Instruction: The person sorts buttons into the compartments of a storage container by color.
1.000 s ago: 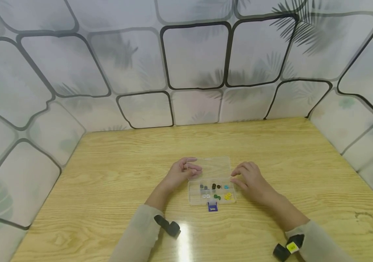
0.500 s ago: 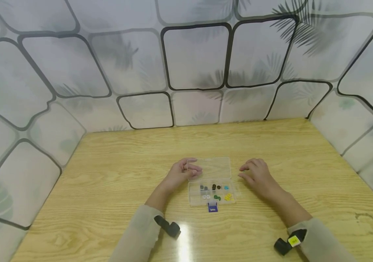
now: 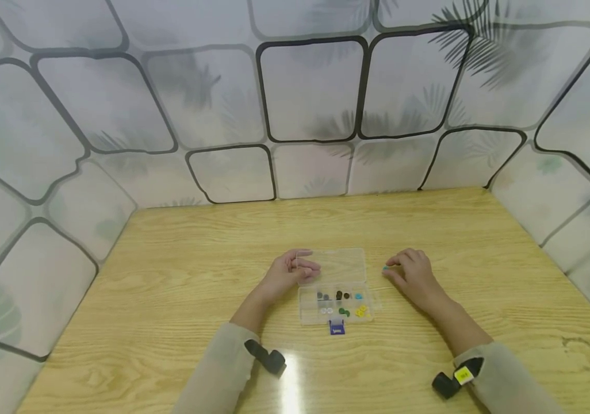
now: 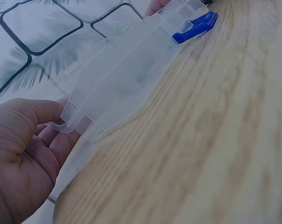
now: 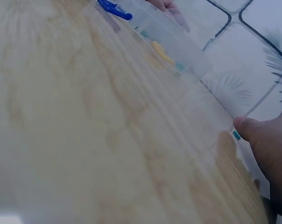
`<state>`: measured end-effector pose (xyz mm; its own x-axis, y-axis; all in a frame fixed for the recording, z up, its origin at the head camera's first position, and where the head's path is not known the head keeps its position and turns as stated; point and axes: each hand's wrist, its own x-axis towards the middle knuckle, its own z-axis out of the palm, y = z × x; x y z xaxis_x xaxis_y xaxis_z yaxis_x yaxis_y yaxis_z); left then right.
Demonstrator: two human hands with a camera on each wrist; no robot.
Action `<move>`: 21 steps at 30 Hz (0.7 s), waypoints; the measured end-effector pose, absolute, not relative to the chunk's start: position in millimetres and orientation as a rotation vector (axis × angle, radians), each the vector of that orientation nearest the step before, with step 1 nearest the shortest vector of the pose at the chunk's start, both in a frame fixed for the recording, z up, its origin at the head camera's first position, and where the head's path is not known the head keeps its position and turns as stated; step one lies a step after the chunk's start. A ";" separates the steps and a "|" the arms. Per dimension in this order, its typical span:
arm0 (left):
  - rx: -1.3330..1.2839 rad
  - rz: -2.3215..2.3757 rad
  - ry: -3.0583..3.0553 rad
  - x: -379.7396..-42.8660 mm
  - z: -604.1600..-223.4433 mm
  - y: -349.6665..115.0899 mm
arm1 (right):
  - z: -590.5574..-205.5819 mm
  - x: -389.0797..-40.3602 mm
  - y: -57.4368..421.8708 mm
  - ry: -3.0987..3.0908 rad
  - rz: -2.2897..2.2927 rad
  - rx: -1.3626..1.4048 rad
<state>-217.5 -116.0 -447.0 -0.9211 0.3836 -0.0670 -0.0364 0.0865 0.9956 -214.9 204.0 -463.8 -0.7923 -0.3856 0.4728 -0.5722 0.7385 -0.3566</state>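
Note:
A clear plastic compartment box [image 3: 307,313] lies on the table with its transparent lid [image 3: 338,265] swung back and its blue latch [image 3: 337,328] toward the person. Small pieces sit inside by colour: grey, black, light blue [image 3: 359,296], white, green [image 3: 343,311] and yellow [image 3: 361,310]. My left hand [image 3: 280,278] holds the lid's left side, thumb and fingers around its edge, as the left wrist view shows. Right of the box, my right hand [image 3: 413,282] pinches a small blue-green piece [image 5: 236,135] at thumb and fingertips, low over the table.
The wooden table [image 3: 196,253] reaches back to a patterned curtain [image 3: 310,167] that also closes off both sides. Each wrist wears a black camera. A bright light reflection [image 3: 291,379] lies on the front of the table.
My right hand has drawn away from the box's right edge, moving right, and a blue-green piece now shows at its fingertips. My left hand stays in place on the lid.

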 end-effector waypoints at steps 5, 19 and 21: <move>0.368 1.903 2.064 -217.0 -446.4 -116.4 | -467.0 -217.0 203.3 -2.630 0.734 0.694; 0.374 1.912 2.047 -217.6 -447.6 -116.9 | -464.8 -217.9 198.1 -2.692 0.727 0.621; 0.363 1.910 2.053 -217.7 -448.3 -116.5 | -464.2 -216.8 197.6 -2.699 0.723 0.620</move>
